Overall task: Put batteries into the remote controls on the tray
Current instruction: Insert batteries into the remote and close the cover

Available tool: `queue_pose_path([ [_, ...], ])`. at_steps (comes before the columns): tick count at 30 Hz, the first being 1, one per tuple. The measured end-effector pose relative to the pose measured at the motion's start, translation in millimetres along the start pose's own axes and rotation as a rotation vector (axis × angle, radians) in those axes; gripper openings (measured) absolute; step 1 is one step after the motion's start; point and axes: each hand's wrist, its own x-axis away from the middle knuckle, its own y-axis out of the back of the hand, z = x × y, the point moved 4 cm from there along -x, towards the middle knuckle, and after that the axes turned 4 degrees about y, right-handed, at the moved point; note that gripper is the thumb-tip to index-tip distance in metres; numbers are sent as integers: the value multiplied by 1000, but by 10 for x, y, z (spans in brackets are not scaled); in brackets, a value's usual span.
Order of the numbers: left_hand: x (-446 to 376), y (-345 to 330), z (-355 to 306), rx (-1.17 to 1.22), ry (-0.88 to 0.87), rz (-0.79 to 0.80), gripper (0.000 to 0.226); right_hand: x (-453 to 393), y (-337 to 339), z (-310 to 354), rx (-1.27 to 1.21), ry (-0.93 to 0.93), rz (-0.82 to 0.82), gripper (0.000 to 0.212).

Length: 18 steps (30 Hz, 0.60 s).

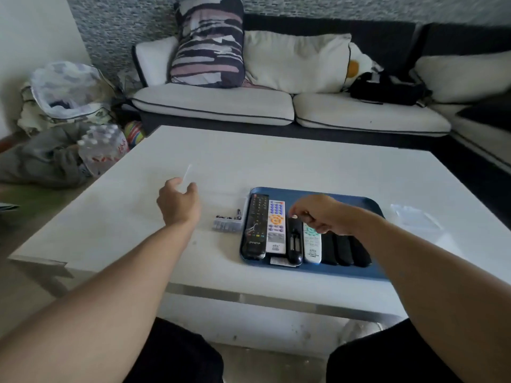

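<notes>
The left hand (179, 200) hovers above the white tabletop (276, 161), fingers curled together around a thin, pale, blurred strip (188, 170) that sticks up and away from the person; what the strip is cannot be told. Just to the right of that hand and a little nearer the person lies a clear battery pack (228, 221) on the tabletop, touching or nearly touching the left rim of the blue tray (343, 272).

The right hand (318, 214) hangs over the middle of the tray, fingers bent and pinched on a small object; it is too small and blurred to name. Directly below its fingertips lies a black remote with an open battery bay (294, 240), back side up, long axis running from the person toward the sofa (215, 103). To the left of this hand sit 2 remotes face up, side by side: a long black remote (255, 225) at the tray's left edge and a white remote with purple and orange buttons (276, 226). Under the hand and toward the person is a white remote with green buttons (312, 244), and beneath the wrist lie several dark remotes (345, 250), their far ends hidden. All lie parallel, long axes pointing away from the person.

Right of the right forearm, a clear plastic wrapper (414, 217) rests on the tabletop.
</notes>
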Motion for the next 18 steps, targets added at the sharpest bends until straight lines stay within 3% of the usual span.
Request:
queue_pose_path([
  [2, 107, -96, -134, 68, 18, 54, 31, 112, -124, 2, 465, 76, 82, 16],
  [3, 162, -146, -192, 117, 36, 76, 28, 164, -211, 7, 648, 121, 120, 26],
  [5, 288, -232, -310, 200, 60, 108, 22, 268, -339, 12, 846, 149, 115, 41],
  [11, 564, -489, -479, 199, 44, 262, 15, 378, -461, 30, 1123, 161, 15, 42],
  [18, 647, -638, -484, 130, 34, 396, 9, 362, -441, 6, 1158, 107, -3, 44],
])
